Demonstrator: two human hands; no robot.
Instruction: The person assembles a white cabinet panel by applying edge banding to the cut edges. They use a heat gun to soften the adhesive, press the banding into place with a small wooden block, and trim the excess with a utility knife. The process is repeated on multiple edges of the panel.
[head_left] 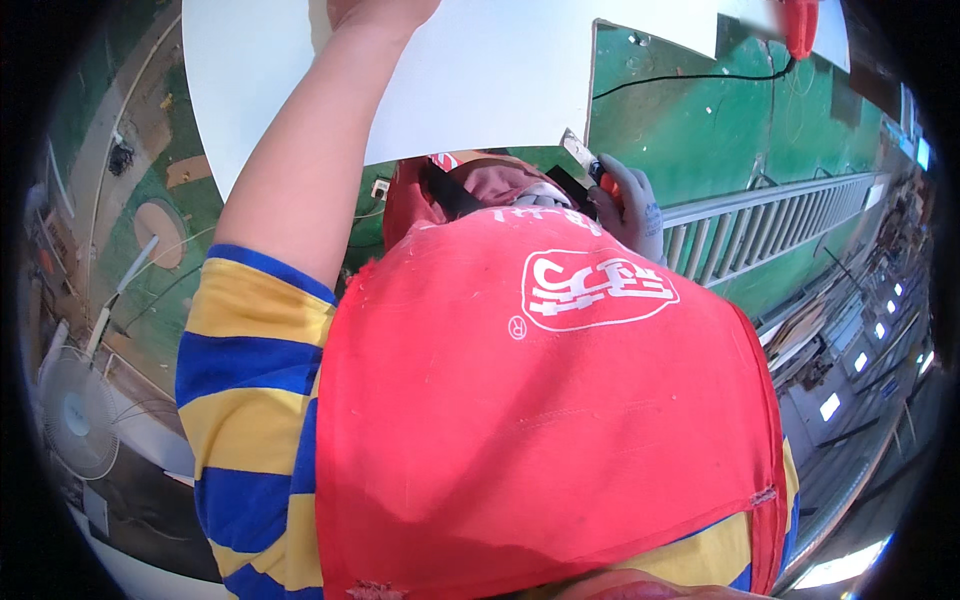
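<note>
My left forearm reaches up over a large white board (480, 75). Only the base of my left hand (385, 10) shows at the top edge, over the board; its fingers are cut off from sight. My right hand (637, 208), in a grey glove, is closed round the red-and-black handle of a scraper (580, 152). The scraper's flat metal blade points up and left and is at the board's near edge, close to its lower right corner. Whether blade and board touch is hard to tell.
An aluminium ladder (770, 225) lies on the green floor (690, 120) to the right. A red tool (800, 28) with a black cord is at the far right. On the left stands a fan (80, 420). A red apron (540, 400) covers my front.
</note>
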